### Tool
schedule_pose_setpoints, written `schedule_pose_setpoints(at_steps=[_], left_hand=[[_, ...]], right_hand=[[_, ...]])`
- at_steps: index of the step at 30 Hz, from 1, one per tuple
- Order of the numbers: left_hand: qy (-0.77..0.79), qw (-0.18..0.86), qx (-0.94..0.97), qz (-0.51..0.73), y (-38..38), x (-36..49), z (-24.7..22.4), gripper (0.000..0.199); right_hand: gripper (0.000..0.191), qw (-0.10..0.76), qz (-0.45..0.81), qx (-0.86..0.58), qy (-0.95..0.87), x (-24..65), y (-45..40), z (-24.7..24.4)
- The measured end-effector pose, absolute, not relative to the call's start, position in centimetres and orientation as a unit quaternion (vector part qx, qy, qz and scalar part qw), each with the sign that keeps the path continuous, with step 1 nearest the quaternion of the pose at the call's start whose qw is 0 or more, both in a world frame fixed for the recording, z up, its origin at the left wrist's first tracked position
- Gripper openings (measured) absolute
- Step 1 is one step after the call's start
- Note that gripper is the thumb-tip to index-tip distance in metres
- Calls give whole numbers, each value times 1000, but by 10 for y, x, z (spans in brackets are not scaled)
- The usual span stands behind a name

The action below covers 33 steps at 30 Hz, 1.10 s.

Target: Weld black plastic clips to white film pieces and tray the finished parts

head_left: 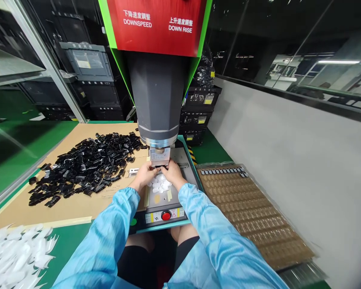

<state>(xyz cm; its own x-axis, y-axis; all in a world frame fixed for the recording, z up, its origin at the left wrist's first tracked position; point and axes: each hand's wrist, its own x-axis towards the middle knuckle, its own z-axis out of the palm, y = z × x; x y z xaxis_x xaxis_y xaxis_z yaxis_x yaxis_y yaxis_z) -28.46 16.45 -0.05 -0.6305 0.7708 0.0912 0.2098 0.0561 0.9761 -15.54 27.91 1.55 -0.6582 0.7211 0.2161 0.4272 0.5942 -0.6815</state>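
My left hand [147,175] and my right hand [173,174] meet under the metal head [160,155] of a bench press machine [156,92]. Their fingers are bent inward, with the thumbs close together at a small black plastic part [160,166]. The fingers partly cover this part and whatever lies beneath it. Just in front of the hands, several small white plastic pieces [160,184] lie on the grey machine base [159,202]. Near the front edge of the base is a red push button [166,216].
A heap of black plastic parts [87,164] covers cardboard on the left. White pieces [18,257] are piled at the near left. On the right, a clear-pocketed tray [246,212] has a row of parts at its far end. Black crates [99,94] stand behind.
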Motion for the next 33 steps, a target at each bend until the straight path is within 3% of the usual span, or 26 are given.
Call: schedule_pose_setpoints(at_steps=[5, 9, 14, 33], left_hand=[[666, 251, 345, 611, 155, -275, -1, 57], [629, 267, 313, 660, 128, -251, -1, 65], [543, 363, 271, 707, 77, -198, -8, 66], [508, 372, 285, 723, 22, -141, -20, 46]], right_hand=[[21, 304, 434, -313, -788, -147, 275, 12], [30, 361, 545, -296, -696, -119, 250, -7], [36, 354, 641, -230, -641, -76, 198, -23], [38, 348, 602, -222, -684, -19, 135, -15]])
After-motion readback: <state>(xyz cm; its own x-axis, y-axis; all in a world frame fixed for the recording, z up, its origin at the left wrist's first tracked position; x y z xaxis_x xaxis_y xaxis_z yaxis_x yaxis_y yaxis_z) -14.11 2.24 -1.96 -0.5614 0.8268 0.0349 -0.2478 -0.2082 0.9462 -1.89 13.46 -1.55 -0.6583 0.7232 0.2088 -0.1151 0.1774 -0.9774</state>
